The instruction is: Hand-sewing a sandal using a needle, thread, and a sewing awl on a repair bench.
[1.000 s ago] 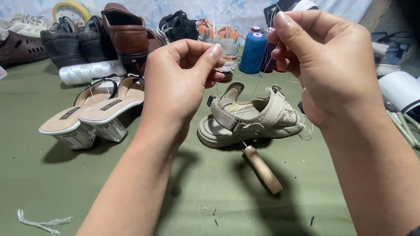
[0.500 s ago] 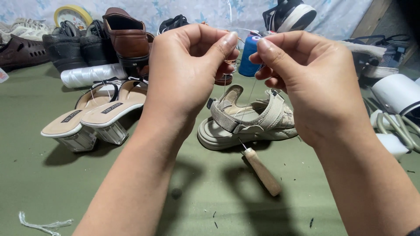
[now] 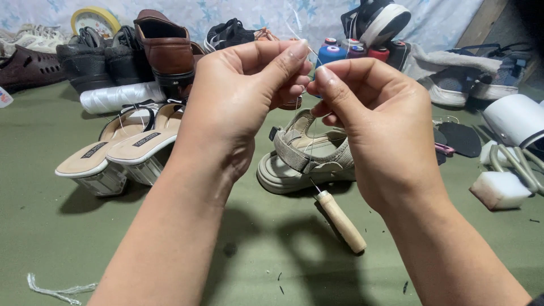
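Both my hands are raised over a green surface [image 3: 68, 249], fingertips nearly touching. My left hand [image 3: 243, 96] pinches a thin pale thread [image 3: 296, 22] between thumb and forefinger. My right hand [image 3: 374, 124] pinches the same thread just to its right. Strands run down toward a beige sandal [image 3: 300, 164] lying behind and below the hands. A wooden-handled awl [image 3: 340, 220] lies on the surface in front of the sandal, its metal tip pointing at the sandal.
A pair of beige heeled slippers [image 3: 113, 153] sits at the left. Behind are a brown leather shoe [image 3: 167, 51], black shoes [image 3: 90, 56], a white thread roll [image 3: 119, 96], coloured thread spools [image 3: 345, 51] and sneakers [image 3: 470, 79]. A white sponge block [image 3: 498, 190] lies at right.
My two hands have come closer together, and the right hand has dropped lower. The view has shifted slightly right, bringing more of the right side into sight.
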